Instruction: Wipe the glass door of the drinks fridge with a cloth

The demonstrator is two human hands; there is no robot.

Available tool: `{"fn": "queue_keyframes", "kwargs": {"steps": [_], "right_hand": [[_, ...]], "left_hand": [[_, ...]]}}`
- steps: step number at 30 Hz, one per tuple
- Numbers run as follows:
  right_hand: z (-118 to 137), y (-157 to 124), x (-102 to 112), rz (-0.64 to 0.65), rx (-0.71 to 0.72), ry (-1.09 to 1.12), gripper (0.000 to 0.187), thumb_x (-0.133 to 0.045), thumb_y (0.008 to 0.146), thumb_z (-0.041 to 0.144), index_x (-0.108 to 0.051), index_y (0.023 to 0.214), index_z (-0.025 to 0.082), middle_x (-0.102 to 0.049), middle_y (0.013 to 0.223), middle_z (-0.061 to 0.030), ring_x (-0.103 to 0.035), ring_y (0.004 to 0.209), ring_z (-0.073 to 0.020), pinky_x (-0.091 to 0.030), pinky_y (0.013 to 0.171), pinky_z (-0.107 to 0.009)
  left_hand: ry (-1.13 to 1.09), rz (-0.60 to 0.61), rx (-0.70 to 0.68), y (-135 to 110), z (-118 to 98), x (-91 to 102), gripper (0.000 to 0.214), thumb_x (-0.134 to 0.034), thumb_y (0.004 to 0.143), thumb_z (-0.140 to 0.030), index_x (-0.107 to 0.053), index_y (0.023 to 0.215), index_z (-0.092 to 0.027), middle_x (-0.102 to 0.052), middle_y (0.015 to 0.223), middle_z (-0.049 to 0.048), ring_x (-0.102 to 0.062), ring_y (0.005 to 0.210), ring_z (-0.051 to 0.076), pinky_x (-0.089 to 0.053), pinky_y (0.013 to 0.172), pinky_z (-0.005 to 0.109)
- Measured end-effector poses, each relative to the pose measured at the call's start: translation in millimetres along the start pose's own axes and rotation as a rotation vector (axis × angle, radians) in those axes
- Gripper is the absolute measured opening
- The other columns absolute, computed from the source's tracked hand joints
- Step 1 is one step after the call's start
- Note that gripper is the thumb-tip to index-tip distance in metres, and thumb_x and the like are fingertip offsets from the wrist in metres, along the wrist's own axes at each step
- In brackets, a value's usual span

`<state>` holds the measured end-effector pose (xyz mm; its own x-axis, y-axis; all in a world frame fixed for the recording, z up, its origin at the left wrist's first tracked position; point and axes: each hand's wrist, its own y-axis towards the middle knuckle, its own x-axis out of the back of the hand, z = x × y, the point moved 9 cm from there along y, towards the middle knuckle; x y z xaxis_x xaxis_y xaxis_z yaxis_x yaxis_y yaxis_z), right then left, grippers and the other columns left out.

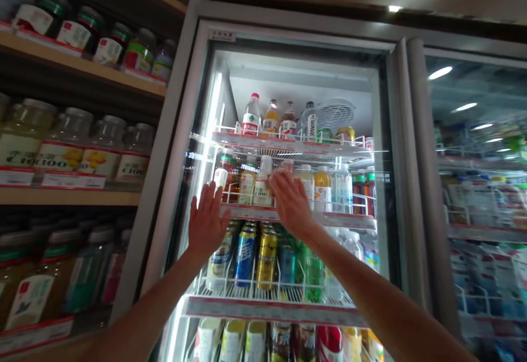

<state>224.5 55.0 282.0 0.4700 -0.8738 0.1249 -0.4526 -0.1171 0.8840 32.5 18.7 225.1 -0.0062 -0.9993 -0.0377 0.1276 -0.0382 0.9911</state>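
The fingers of the left hand [207, 223] are extended and slightly parted, the palm turned toward the glass door [296, 83]. The fingers of the right hand [291, 201] are drawn together; owing to blur, it cannot be told whether anything is gripped. The door is positioned directly before both hands. Behind it, bottles [323, 190] and cans [267, 259] are arranged on shelves [272, 310].

Capped, labelled bottles [101, 153] line the wood-edged shelves [82, 197] at left.
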Motion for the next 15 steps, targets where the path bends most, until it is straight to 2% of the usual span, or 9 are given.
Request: {"fn": "queue_keyframes", "kwargs": {"steps": [1,2,3,6,8,10,13,15], "right_hand": [[20,2,-6,0.036,0.098,0.016,0.050,-0.038,0.089,0.022,-0.034,0.138,0.026,-0.039,0.144,-0.0009,-0.025,0.138,-0.0185,-0.021,0.113,-0.045],[30,8,-9,0.054,0.134,0.023,0.051,-0.039,0.088,0.022,-0.034,0.138,0.027,-0.040,0.144,-0.0006,-0.025,0.138,-0.0185,-0.020,0.113,-0.045],[31,19,-10,0.052,0.106,0.024,0.051,-0.040,0.088,0.021,-0.034,0.138,0.027,-0.040,0.144,-0.0011,-0.026,0.137,-0.0194,-0.019,0.113,-0.047],[9,59,-9,0.009,-0.128,0.016,0.053,-0.037,0.088,0.019,-0.031,0.140,0.025,-0.036,0.146,-0.0042,-0.025,0.138,-0.0223,-0.020,0.112,-0.051],[12,74,-13,0.005,-0.164,0.031,0.054,-0.037,0.087,0.018,-0.029,0.141,0.024,-0.032,0.148,-0.0046,-0.021,0.139,-0.0229,-0.020,0.112,-0.051],[38,72,-20,0.029,-0.056,0.065,0.055,-0.039,0.087,0.018,-0.030,0.140,0.023,-0.032,0.148,-0.0042,-0.020,0.139,-0.0229,-0.019,0.112,-0.050],[97,50,-33,0.096,0.254,0.127,0.052,-0.042,0.087,0.019,-0.035,0.138,0.024,-0.037,0.146,-0.0016,-0.023,0.138,-0.0209,-0.017,0.113,-0.047],[116,49,-37,0.109,0.349,0.142,0.048,-0.040,0.088,0.020,-0.037,0.136,0.025,-0.040,0.144,-0.0005,-0.025,0.137,-0.0191,-0.016,0.114,-0.048]], "left_hand": [[0.010,0.020,-0.014,-5,0,1.0,0.061,-0.034,0.092,-0.034,-0.010,0.146,-0.018,-0.029,0.147,0.0134,-0.020,0.139,0.025,-0.022,0.110,0.047],[0.022,0.039,-0.032,-10,1,2.4,0.061,-0.035,0.092,-0.034,-0.010,0.146,-0.018,-0.029,0.147,0.0136,-0.022,0.138,0.025,-0.022,0.110,0.047],[0.033,0.057,-0.052,-15,2,4.0,0.062,-0.035,0.092,-0.034,-0.010,0.146,-0.018,-0.030,0.146,0.0135,-0.023,0.138,0.025,-0.022,0.110,0.048],[0.063,0.088,-0.109,-30,6,11.0,0.062,-0.037,0.091,-0.034,-0.013,0.145,-0.018,-0.034,0.145,0.0132,-0.027,0.136,0.025,-0.021,0.110,0.048],[0.088,0.101,-0.130,-41,12,16.0,0.061,-0.038,0.091,-0.035,-0.016,0.145,-0.016,-0.036,0.144,0.0136,-0.028,0.136,0.026,-0.020,0.111,0.048],[0.120,0.121,-0.147,-55,17,20.5,0.059,-0.037,0.090,-0.034,-0.021,0.143,-0.014,-0.037,0.143,0.0138,-0.029,0.136,0.026,-0.020,0.111,0.048],[0.154,0.157,-0.193,-76,23,26.4,0.055,-0.037,0.090,-0.033,-0.026,0.141,-0.013,-0.040,0.142,0.0132,-0.029,0.136,0.024,-0.019,0.111,0.046],[0.156,0.182,-0.224,-86,26,29.3,0.054,-0.038,0.090,-0.033,-0.029,0.139,-0.013,-0.041,0.141,0.0129,-0.029,0.136,0.023,-0.020,0.111,0.045]]}}
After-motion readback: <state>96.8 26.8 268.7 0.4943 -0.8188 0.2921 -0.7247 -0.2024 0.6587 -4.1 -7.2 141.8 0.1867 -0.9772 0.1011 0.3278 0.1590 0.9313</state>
